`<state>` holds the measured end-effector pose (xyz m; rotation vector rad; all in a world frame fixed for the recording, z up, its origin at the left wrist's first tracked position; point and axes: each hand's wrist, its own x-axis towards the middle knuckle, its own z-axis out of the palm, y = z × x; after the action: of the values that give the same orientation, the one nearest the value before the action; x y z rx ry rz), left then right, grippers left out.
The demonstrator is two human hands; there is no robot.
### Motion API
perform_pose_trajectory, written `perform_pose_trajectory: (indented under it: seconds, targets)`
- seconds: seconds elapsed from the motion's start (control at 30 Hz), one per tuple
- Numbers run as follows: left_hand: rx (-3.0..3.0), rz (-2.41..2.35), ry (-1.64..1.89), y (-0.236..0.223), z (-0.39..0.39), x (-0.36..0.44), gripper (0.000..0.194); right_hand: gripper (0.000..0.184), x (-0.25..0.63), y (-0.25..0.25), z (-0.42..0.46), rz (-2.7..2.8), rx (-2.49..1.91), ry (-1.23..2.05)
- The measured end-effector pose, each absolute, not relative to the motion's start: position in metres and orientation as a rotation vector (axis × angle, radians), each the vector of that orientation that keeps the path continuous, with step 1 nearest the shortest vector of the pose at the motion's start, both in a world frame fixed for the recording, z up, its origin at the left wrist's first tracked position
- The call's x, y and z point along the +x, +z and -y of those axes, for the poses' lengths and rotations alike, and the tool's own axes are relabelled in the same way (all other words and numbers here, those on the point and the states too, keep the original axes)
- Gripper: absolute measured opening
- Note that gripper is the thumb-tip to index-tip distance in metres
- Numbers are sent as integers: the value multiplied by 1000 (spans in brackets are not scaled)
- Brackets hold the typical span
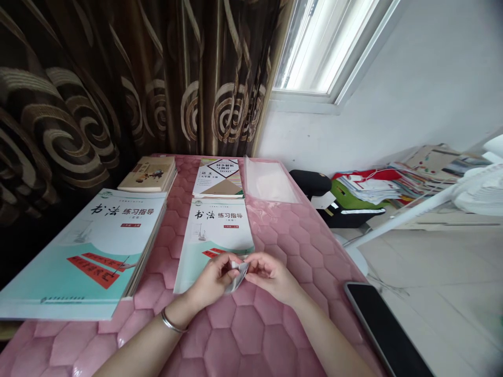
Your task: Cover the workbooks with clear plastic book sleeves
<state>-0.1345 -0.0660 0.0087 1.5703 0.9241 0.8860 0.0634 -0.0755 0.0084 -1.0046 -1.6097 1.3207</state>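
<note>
Pinching a small greyish piece [239,273] with left hand [212,279] and right hand [274,276], inward from the tabletop's [247,330] right edge.

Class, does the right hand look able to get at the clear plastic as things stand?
Probably yes: only pink table cover seems to lie between the right hand and the clear plastic, though the hand's fingers, at a small pale piece, would likely have to let go first.

Holds left hand [212,280] and right hand [274,277] close together with curled fingers [229,257]; extends forearms [151,335] from near left and near right.
</note>
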Motion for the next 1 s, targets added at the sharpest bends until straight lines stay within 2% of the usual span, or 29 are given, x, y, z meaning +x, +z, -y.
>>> perform_pose_trajectory:
  seconds: [0.37,0.77,1.0]
  targets:
    - [1608,-923,864,8,65,-134,19,7,60,22,79,1862,-1062,938]
    - [1640,-932,841,11,66,-135,21,17,62,23,79,1932,-1074,871]
    - [1630,-1020,851,11,69,-130,21,11,63,25,81,2102,-1114,580]
